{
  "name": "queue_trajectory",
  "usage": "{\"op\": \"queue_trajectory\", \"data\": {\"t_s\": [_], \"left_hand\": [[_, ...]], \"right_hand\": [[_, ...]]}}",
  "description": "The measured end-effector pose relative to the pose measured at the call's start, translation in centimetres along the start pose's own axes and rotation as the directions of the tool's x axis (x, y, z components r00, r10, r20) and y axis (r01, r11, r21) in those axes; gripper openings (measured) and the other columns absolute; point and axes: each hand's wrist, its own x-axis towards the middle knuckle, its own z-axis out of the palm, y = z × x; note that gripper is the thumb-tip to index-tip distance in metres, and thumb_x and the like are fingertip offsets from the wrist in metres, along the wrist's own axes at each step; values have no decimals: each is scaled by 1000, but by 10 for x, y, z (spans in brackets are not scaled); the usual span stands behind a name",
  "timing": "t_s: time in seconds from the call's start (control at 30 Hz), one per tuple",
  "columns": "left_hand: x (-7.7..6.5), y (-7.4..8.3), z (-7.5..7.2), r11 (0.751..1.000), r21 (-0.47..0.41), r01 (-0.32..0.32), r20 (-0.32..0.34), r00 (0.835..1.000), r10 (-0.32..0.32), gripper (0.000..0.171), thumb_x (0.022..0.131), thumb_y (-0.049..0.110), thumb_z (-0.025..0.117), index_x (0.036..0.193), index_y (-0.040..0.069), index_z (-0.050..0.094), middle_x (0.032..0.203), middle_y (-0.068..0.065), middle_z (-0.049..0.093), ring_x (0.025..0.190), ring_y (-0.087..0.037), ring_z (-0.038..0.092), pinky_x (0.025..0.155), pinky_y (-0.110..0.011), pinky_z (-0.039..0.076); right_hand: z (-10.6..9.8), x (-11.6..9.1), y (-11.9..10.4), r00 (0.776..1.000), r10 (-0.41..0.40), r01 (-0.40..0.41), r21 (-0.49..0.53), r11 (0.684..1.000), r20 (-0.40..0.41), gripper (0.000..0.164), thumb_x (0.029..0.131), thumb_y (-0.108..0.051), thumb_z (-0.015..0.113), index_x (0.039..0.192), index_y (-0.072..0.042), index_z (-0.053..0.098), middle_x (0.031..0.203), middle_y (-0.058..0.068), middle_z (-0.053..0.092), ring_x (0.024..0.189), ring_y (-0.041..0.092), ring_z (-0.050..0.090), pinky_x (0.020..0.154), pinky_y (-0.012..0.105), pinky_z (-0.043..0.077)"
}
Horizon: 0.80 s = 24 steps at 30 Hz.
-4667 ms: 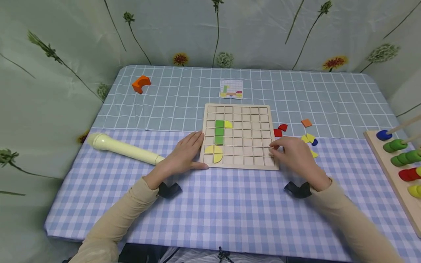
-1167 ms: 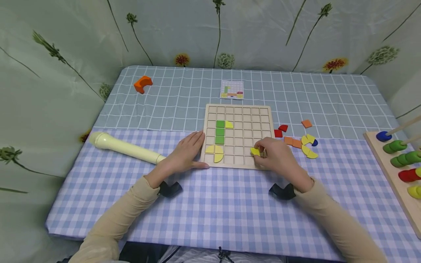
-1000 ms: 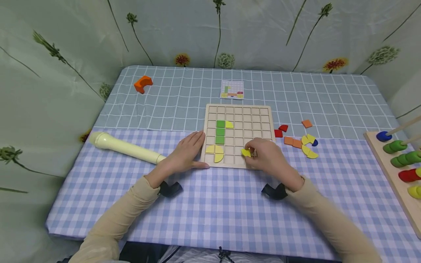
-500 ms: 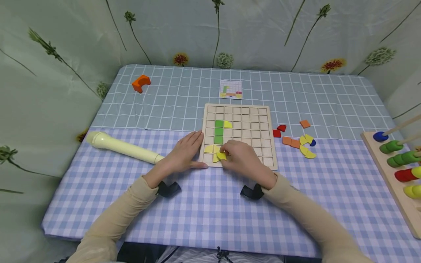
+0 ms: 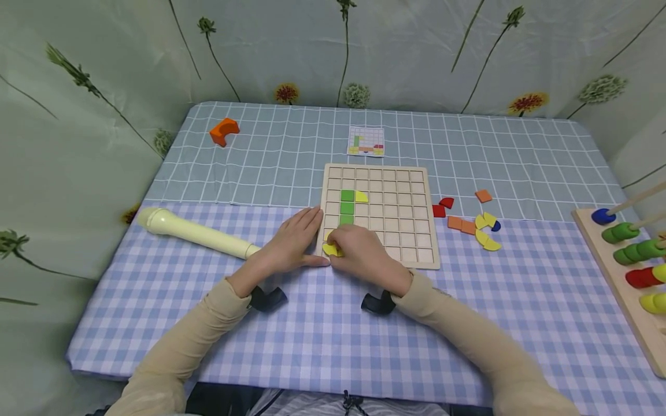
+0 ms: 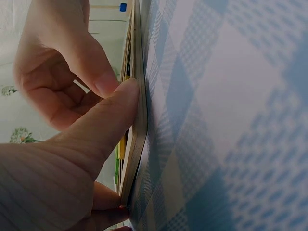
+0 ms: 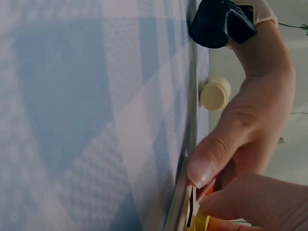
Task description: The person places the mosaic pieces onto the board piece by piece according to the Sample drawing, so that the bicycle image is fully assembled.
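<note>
My left hand (image 5: pixel 291 240) rests along the left edge of a wooden grid board (image 5: pixel 400 202), fingers straight and thumb at the front left corner. My right hand (image 5: pixel 359 251) pinches a yellow quarter-circle tile (image 5: pixel 330 250) over the board's front left cells, close to the left thumb. In the right wrist view, yellow (image 7: pixel 201 223) shows beneath the right fingertips. Other yellow pieces beneath that hand are mostly hidden. A column of green square tiles (image 5: pixel 347 208) sits in the board, with a yellow quarter-circle (image 5: pixel 361 197) beside its top.
Right of the board lie red tiles (image 5: pixel 439 211), orange squares (image 5: pixel 461 224), several yellow pieces (image 5: pixel 486 237) and a blue piece (image 5: pixel 496 226). A pattern card (image 5: pixel 366 142) lies behind it. Around are a cream microphone-shaped object (image 5: pixel 198 234), an orange arch block (image 5: pixel 225 132) and a bead rack (image 5: pixel 619 277).
My right hand has come from the board's right side, carrying the yellow quarter-circle leftward across to the front left cells. The left hand has stayed at the board's edge.
</note>
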Motion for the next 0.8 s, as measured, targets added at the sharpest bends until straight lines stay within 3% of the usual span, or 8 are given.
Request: {"op": "queue_trajectory", "data": {"t_s": [0.33,0.8], "left_hand": [[0,0,1,999,28,-21,-18,1000,22,99,81,46,69,147,-7,18,155,-23,19,144,-40,18,112,-57,24],[0,1,-1,1000,15,1,-11,1000,0,101,80,48,69,148,-5,16,156,-21,18,144,-40,17,112,-57,25]], "right_hand": [[4,1,-1,1000,12,-12,-44,999,-4,22,76,-19,73,92,-6,71,81,4,67,73,17,62,63,29,51],[3,-1,4,999,44,-44,3,999,-18,23,77,-24,75,90,-5,71,81,3,65,67,14,55,59,27,47]]}}
